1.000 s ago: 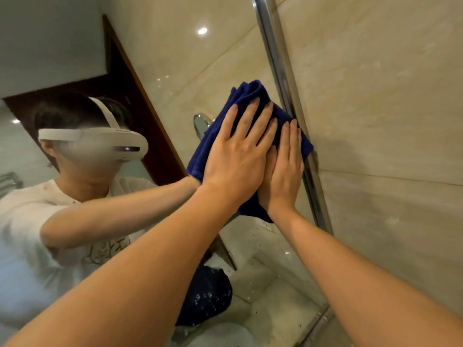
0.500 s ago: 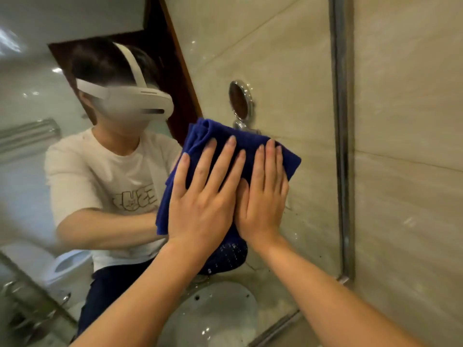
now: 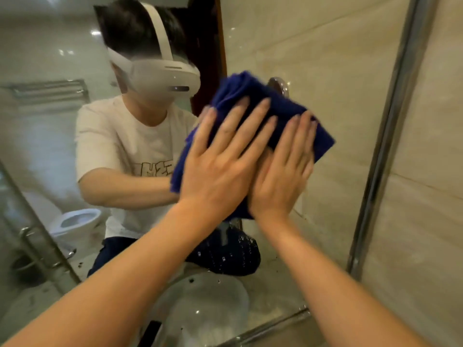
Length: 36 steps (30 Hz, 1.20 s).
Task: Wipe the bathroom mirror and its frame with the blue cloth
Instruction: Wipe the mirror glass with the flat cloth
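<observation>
One blue cloth [image 3: 288,116], bunched and folded, flat against the mirror [image 3: 313,58] around mid-height. Long axis slanted, from a lower-left corner beside the left wrist up to a right-hand corner pointing toward the frame [image 3: 390,136]; crumpled top edge uppermost, just in front of a small round chrome fitting [image 3: 279,85] seen in the glass.

Two hands on it, side by side and touching along the thumb side. Left hand [image 3: 220,166] spread, fingers straight and fanned upward, palm pressing the cloth to the glass. Right hand [image 3: 283,171] likewise flat, fingers straight and close together, pressing the cloth's right half. No pinching, no curling round the fabric.

Right corner of the cloth apart from the frame, a strip of bare glass between. One metal frame strip running top to bottom at the right, a second along the bottom edge, meeting at the lower right corner. Beige tiled wall [image 3: 431,196] beyond the frame. Wide open glass to the left and above the cloth; less below, down to the bottom strip.

In the reflection: one person in a white shirt and white headset, one toilet [image 3: 75,221] at lower left, one towel rack [image 3: 50,90] at upper left, one round basin [image 3: 205,309] at the bottom. Water specks on the lower glass.
</observation>
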Tool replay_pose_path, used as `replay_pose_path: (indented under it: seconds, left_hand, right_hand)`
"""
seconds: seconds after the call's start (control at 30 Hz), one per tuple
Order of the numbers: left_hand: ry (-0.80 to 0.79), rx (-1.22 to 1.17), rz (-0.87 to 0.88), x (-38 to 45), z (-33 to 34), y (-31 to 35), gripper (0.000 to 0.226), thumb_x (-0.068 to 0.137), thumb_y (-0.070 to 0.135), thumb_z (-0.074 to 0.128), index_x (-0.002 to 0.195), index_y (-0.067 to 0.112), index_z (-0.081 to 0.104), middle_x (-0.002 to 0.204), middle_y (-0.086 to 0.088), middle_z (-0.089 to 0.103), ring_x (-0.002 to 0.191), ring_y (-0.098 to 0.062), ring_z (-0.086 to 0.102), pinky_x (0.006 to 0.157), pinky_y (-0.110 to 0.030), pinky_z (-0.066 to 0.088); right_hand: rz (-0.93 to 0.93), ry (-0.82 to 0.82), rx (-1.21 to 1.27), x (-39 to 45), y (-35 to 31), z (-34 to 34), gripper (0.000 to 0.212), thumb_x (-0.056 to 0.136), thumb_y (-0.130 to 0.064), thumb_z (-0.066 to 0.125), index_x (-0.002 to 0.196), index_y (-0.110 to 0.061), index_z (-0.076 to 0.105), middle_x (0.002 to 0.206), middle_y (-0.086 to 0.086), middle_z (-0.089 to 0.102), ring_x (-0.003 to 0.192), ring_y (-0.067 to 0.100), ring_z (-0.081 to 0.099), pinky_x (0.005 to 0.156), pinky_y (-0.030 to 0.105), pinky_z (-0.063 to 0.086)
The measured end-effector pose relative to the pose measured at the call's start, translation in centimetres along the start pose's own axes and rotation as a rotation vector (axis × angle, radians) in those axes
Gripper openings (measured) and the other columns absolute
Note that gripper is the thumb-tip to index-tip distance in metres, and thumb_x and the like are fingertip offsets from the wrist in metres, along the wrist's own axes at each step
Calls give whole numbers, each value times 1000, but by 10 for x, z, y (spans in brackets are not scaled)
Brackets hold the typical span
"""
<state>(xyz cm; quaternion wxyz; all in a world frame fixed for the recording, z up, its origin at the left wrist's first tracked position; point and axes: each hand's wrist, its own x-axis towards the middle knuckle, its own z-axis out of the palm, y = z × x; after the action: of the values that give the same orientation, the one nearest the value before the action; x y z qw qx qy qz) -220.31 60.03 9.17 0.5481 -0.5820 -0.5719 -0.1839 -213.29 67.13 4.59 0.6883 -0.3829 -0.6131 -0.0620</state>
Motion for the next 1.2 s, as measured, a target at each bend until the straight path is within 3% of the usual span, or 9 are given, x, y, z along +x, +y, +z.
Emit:
replay_pose_path:
  seconds: [0.07,0.17,0.33,0.47,0.6,0.7,0.87,1.0,1.2]
  left_hand:
    - [52,80,-28,-10,-14,-18,44,107,26,38,149,15,42,157,-7,33,147,-29,25,121,-46,10]
    - [78,124,-77,10,-19,-17,46,107,29,35,151,16,38,159,-8,30,148,-31,24,119,-51,20]
    - [80,24,-46,64,7,23,49,107,32,31,154,18,31,162,-5,23,150,-28,18,122,-49,13]
    - [96,-16,-9,73,20,30,47,106,29,34,151,16,36,159,-5,31,148,-27,26,122,-45,10]
    - [99,-16,-36,46,13,18,46,107,29,35,151,18,36,158,-3,33,147,-24,28,122,-42,4]
    - [117,19,-107,7,-1,-1,45,106,30,39,151,20,38,158,-2,34,147,-24,28,121,-45,14]
    - [133,133,-245,-76,-27,-52,48,104,28,44,150,18,39,157,-8,30,147,-29,25,119,-51,18]
    - [118,147,-310,-84,-28,-50,49,103,30,44,150,17,39,157,-10,30,147,-31,24,117,-56,22]
    - [119,125,-330,-78,-28,-46,49,103,32,44,150,20,38,158,-5,24,148,-27,23,118,-52,23]
  right_hand:
    - [-83,-36,22,-2,-21,-2,55,105,-33,22,151,-2,21,160,17,22,149,28,19,121,42,19]
    - [-203,-36,47,30,-14,-2,55,104,-31,25,151,-3,24,159,16,24,149,28,20,120,44,22]
    - [-157,26,33,79,37,-2,55,105,-31,23,151,-2,27,159,17,25,149,28,20,121,43,20]
    - [-109,45,-34,82,48,0,55,107,-33,19,152,-2,27,159,16,26,149,26,22,120,41,23]
    - [-70,21,-50,54,26,-3,54,107,-31,21,152,-2,25,160,16,24,149,26,22,118,44,26]
    - [-91,-4,-2,21,-6,-4,54,106,-30,23,151,-2,25,159,17,25,149,27,22,119,44,24]
    - [-314,-126,59,-31,-68,-2,54,104,-32,26,151,-6,22,159,13,19,150,26,17,121,44,19]
    - [-440,-150,59,-28,-62,-1,55,103,-33,30,151,-6,23,158,12,20,149,25,19,120,42,20]
    - [-428,-121,60,-25,-61,0,55,103,-30,29,152,-5,23,158,11,18,148,26,20,118,45,25]
